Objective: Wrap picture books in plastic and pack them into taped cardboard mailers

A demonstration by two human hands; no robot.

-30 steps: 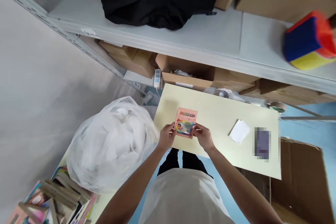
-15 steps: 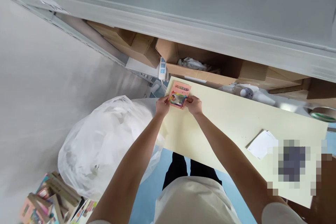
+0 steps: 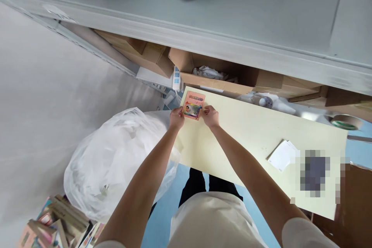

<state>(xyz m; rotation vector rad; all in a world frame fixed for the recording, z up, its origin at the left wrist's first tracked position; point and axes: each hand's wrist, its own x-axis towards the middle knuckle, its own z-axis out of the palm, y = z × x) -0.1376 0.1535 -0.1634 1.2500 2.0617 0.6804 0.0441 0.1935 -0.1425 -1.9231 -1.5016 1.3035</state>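
A small pink booklet [image 3: 195, 96] lies at the left end of the cream table, with coloured lettering at its top and a rainbow-framed picture on the cover. My left hand [image 3: 176, 118] grips its left edge, fingers closed. At the right edge, the fingers of my right hand [image 3: 211, 116] are curled in a pinch, very close to the cover. Whether they still touch the booklet, or hold anything thin, I cannot make out.
White papers [image 3: 282, 155] lie right on the table [image 3: 232, 135], beside a blurred-out patch. A big white plastic bag [image 3: 116, 162] stands left, with books [image 3: 61, 217] below it. Open cardboard boxes [image 3: 216, 83], a power strip [image 3: 176, 78] and a tape roll [image 3: 345, 122] line the far side.
The whole view has shifted slightly, moving most things on the table a little left. The right fingers now sit slightly farther from the booklet's edge. My left hand keeps its grip.
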